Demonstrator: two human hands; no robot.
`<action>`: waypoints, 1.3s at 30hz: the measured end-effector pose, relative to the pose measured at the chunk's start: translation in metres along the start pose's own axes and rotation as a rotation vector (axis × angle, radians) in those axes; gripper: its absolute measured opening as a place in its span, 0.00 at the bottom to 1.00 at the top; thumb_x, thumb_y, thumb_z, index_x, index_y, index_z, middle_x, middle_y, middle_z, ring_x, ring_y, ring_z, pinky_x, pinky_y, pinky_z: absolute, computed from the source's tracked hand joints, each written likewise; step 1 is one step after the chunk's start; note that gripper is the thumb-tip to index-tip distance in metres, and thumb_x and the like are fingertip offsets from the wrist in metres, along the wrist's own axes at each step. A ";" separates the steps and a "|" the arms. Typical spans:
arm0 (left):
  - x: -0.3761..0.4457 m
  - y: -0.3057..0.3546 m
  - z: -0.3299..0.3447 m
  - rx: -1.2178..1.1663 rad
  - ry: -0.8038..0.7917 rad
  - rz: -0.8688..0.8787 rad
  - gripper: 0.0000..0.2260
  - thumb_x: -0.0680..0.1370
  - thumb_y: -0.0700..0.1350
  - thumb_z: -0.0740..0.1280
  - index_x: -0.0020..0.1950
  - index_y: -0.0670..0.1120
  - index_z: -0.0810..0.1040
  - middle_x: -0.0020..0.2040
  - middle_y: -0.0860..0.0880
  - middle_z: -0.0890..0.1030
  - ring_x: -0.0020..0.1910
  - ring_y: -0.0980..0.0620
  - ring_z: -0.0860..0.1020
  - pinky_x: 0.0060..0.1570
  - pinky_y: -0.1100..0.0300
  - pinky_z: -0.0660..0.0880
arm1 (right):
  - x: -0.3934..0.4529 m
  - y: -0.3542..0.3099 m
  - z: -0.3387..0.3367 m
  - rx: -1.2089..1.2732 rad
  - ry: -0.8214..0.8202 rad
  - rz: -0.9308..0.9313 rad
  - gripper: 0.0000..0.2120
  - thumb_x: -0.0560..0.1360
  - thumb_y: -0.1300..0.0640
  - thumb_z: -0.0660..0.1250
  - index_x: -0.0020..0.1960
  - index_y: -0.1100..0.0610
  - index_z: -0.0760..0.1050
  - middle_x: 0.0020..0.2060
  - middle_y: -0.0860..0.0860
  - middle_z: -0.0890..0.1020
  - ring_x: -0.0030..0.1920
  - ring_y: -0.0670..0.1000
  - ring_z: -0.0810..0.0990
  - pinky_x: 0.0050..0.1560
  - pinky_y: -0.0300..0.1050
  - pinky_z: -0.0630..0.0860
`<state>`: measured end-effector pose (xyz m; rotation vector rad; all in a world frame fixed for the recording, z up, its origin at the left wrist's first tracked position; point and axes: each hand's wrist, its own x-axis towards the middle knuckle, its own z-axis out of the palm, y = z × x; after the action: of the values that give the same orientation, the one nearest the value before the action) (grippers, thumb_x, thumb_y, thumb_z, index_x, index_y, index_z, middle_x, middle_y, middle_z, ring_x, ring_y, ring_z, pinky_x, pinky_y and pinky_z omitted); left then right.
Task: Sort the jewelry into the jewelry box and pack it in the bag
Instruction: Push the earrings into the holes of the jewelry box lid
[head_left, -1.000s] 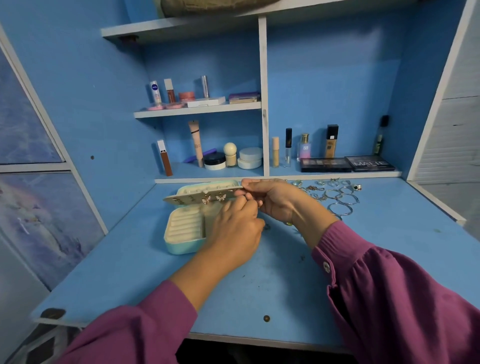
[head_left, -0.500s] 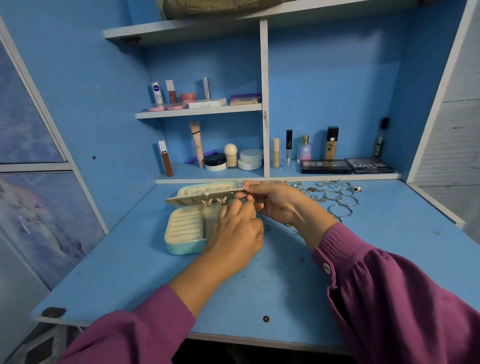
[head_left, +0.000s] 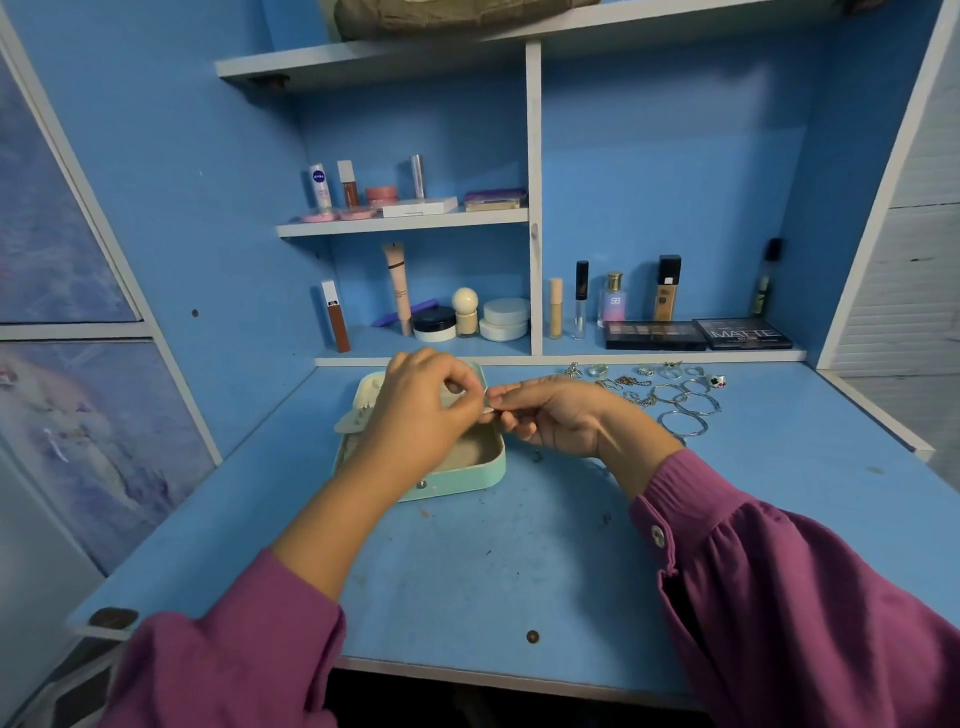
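A mint-green jewelry box (head_left: 462, 479) lies open on the blue desk (head_left: 467, 571). Above it I hold a pale earring card (head_left: 352, 420); only its left end shows past my left hand. My right hand (head_left: 556, 415) pinches the card's right end. My left hand (head_left: 423, 410) hovers over the box, thumb and forefinger pinching something small, seemingly an earring, at the card's right end. Loose rings and chains (head_left: 644, 375) and silver bangles (head_left: 685, 415) lie on the desk to the right of my hands. A brown bag (head_left: 447, 15) sits on the top shelf.
Cosmetics stand on the shelves behind: tubes and jars (head_left: 457, 317), bottles (head_left: 613, 301) and two dark eyeshadow palettes (head_left: 696, 333). Blue side walls close in the desk on both sides. The desk's front edge (head_left: 467, 670) runs just above my sleeves.
My left hand has risen from under the card to over its right end and now pinches there. The card's left end has dipped toward the box. My right hand keeps its hold.
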<state>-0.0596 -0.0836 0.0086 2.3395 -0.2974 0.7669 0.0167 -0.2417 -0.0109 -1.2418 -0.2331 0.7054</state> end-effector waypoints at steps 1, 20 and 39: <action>0.006 -0.002 -0.003 -0.035 -0.048 -0.086 0.07 0.74 0.42 0.68 0.37 0.52 0.76 0.38 0.57 0.75 0.44 0.55 0.69 0.44 0.61 0.65 | 0.000 0.000 0.000 0.005 0.003 0.006 0.04 0.75 0.69 0.64 0.48 0.63 0.76 0.35 0.57 0.83 0.28 0.45 0.76 0.25 0.30 0.70; 0.029 -0.006 -0.005 -0.051 -0.333 -0.308 0.04 0.75 0.40 0.69 0.42 0.44 0.82 0.42 0.47 0.82 0.42 0.52 0.77 0.49 0.54 0.75 | -0.002 -0.001 0.000 0.024 0.011 0.018 0.05 0.74 0.70 0.64 0.47 0.63 0.76 0.35 0.59 0.83 0.28 0.46 0.76 0.25 0.31 0.71; 0.033 -0.010 -0.006 0.181 -0.310 -0.133 0.09 0.75 0.42 0.69 0.36 0.54 0.79 0.44 0.50 0.81 0.53 0.49 0.73 0.55 0.51 0.72 | -0.005 -0.003 0.004 0.075 0.034 0.003 0.05 0.74 0.70 0.64 0.46 0.62 0.76 0.34 0.59 0.83 0.27 0.45 0.77 0.26 0.30 0.72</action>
<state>-0.0317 -0.0722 0.0270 2.6201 -0.2077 0.3787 0.0118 -0.2416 -0.0060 -1.1819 -0.1747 0.6891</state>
